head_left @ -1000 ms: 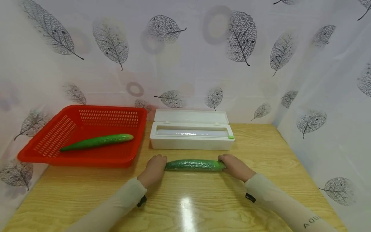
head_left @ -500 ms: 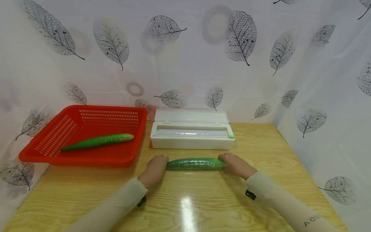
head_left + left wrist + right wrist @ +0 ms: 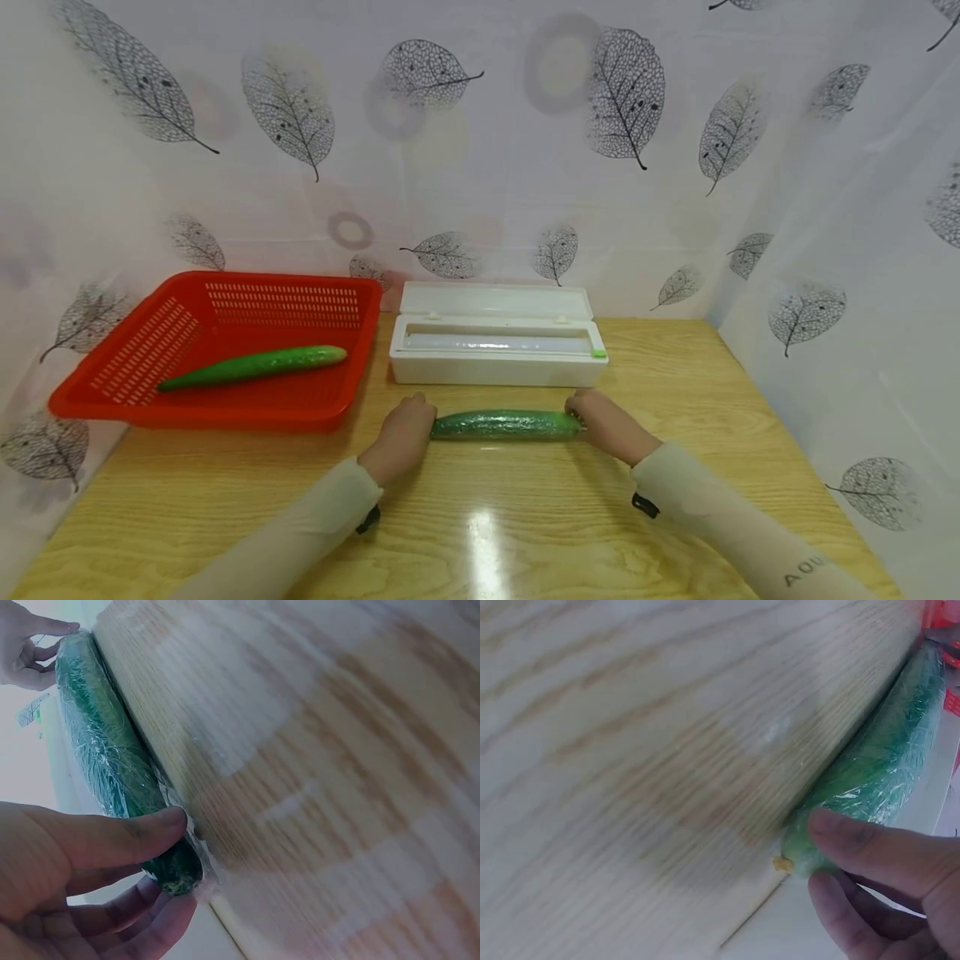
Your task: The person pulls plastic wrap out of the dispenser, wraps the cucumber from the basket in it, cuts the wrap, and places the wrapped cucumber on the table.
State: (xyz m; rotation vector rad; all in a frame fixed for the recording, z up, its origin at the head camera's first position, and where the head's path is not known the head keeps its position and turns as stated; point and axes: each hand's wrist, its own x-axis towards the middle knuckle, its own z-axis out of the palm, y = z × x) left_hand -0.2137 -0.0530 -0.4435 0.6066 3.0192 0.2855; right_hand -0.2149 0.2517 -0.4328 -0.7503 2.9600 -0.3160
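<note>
A cucumber [image 3: 502,425] wrapped in clear cling film lies crosswise between my two hands, close over the wooden table. My left hand [image 3: 401,437] grips its darker left end; in the left wrist view the thumb [image 3: 142,832] presses one side and the fingers curl under the tip. Loose film sticks out past that end. At the paler right end, my right hand [image 3: 611,425] pinches the cucumber [image 3: 870,765] between thumb [image 3: 855,836] and fingers, with the yellowish stem stub showing beyond them.
Behind the cucumber stands a white cling film box [image 3: 495,371], lid up, a film roll [image 3: 495,342] inside. To the left, a red plastic basket [image 3: 225,417] holds another cucumber [image 3: 255,367]. A leaf-patterned curtain [image 3: 480,167] backs the wooden table [image 3: 420,533].
The cucumber has shifted very slightly away from me and to the right. Fingers of both hands have moved a little at its ends, which they still hold.
</note>
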